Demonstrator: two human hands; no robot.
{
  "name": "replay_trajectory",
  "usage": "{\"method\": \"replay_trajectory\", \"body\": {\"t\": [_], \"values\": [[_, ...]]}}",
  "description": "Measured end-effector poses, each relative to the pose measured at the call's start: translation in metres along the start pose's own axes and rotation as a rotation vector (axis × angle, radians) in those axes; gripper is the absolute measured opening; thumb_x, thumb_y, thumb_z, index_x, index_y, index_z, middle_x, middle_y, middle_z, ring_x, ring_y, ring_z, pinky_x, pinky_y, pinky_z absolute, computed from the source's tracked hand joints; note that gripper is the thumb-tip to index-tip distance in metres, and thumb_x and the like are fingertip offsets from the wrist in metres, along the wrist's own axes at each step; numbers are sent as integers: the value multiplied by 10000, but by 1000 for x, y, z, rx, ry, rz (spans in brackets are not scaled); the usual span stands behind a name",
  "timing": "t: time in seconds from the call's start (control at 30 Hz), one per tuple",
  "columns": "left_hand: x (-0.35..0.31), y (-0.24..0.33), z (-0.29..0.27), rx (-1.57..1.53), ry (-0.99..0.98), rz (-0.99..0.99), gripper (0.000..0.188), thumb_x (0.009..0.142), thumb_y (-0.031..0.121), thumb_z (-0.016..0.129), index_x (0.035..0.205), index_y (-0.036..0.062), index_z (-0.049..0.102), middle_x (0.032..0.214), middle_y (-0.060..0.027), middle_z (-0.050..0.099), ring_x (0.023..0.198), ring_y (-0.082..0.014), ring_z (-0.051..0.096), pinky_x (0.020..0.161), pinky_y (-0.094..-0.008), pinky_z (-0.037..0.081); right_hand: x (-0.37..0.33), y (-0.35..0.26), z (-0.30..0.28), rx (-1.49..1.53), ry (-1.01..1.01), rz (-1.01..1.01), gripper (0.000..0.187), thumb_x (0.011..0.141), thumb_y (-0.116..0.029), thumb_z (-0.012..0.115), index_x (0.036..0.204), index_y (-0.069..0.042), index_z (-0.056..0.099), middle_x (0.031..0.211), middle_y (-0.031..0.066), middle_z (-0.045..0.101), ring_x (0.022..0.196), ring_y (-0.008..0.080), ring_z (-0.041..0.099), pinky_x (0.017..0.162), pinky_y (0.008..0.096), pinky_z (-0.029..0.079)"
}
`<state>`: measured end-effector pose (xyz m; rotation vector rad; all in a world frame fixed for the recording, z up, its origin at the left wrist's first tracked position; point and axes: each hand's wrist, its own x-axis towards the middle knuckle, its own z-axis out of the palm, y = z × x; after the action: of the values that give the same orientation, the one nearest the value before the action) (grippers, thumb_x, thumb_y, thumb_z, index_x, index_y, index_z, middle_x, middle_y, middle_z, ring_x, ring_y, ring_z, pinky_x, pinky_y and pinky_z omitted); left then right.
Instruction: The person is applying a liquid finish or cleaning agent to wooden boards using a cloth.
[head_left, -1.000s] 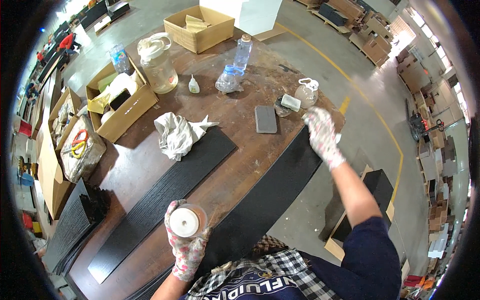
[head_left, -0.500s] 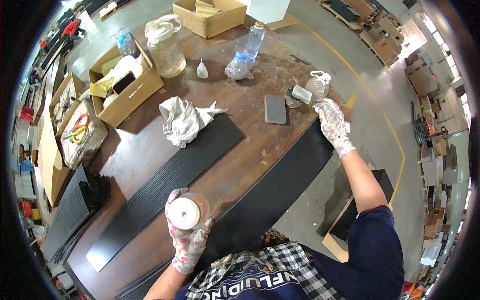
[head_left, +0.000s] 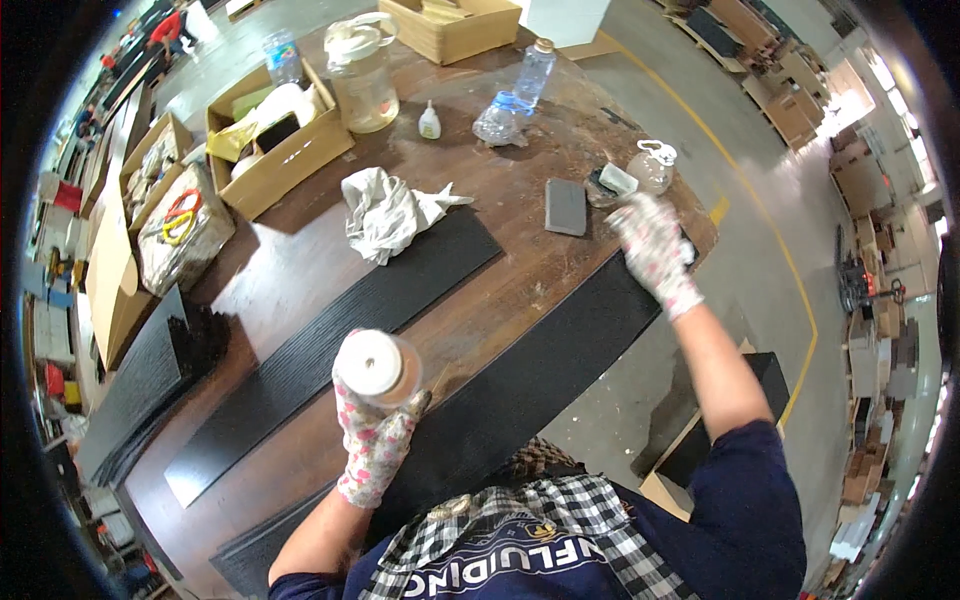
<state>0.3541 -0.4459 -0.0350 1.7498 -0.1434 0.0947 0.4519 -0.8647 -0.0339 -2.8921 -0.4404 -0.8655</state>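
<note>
My left hand (head_left: 375,440), in a floral glove, is closed round a clear plastic bottle (head_left: 408,370) with a holed white lid. The bottle is tilted above the table's near side. My right hand (head_left: 655,250), gloved alike, hovers at the far end of a long black board (head_left: 545,375); motion smears its fingers. Just beyond its fingertips, a small pale block (head_left: 618,180) lies on a dark, round thing beside a clear handled bottle (head_left: 652,168). A flat grey block (head_left: 566,207) sits to their left. A second black board (head_left: 330,350) lies parallel, partly under a crumpled white cloth (head_left: 390,215).
Black boards (head_left: 150,390) are stacked at the left. Behind them are a plastic-wrapped bundle with scissors (head_left: 180,225) and a cardboard box (head_left: 290,165). A large clear jug (head_left: 362,85), a small dropper bottle (head_left: 429,122) and a clear bottle (head_left: 534,72) stand farther back.
My left hand has raised the bottle and tipped its lid. My right hand has shifted left over the board's far end toward the pale block. The whole view has shifted slightly.
</note>
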Motion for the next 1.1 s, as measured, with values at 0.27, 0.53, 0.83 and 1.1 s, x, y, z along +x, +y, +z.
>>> {"method": "replay_trajectory", "body": {"t": [0.27, 0.53, 0.83, 1.1], "values": [[6, 5, -2, 5, 72, -57, 824, 717, 220, 817, 1361, 55, 331, 1271, -104, 481, 1163, -232, 500, 999, -391, 416, -19, -210, -19, 323, -232, -175, 288, 812, -180, 536, 1048, -36, 612, 1183, 185, 579, 1162, 339, 516, 1045, 482, 345], [3, -9, -8, 100, 100, 56, 761, 729, 115, 792, 1342, 57, 343, 1242, -91, 495, 1143, -219, 514, 961, -365, 439, -21, -36, -27, 292, 85, 77, 191, 800, -83, 510, 941, -51, 635, 975, 131, 621, 990, 301, 574, 881, 412, 456], [8, -5, 0, 15, 110, 5, 851, 707, 197, 820, 1375, 53, 314, 1268, -84, 471, 1176, -216, 479, 1000, -375, 405, -25, 11, -52, 14, 84, 52, 219, 880, -121, 493, 1034, -78, 643, 1072, 118, 634, 1044, 278, 585, 964, 375, 438], [9, -3, -1, 0, 186, 86, 805, 721, 216, 806, 1364, 82, 340, 1280, -77, 466, 1195, -233, 458, 1031, -402, 363, -50, 72, -38, 58, -23, 262, 205, 891, -164, 494, 974, -60, 650, 1053, 134, 631, 1043, 297, 573, 938, 390, 441]]}}
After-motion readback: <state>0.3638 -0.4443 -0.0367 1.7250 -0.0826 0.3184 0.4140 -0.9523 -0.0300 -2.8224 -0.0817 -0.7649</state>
